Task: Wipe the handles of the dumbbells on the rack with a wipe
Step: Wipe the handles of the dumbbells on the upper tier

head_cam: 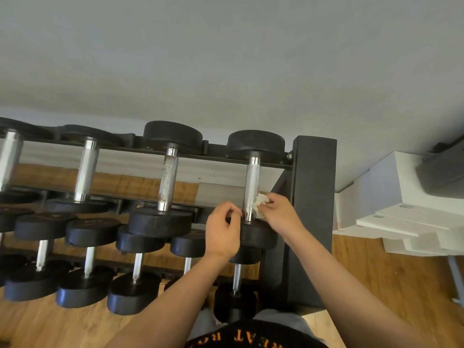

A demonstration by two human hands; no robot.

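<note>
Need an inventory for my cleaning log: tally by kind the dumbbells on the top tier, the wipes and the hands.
Top-tier dumbbells: 4 (the leftmost is cut off by the frame edge)
Wipes: 1
Hands: 2
Total: 7
</note>
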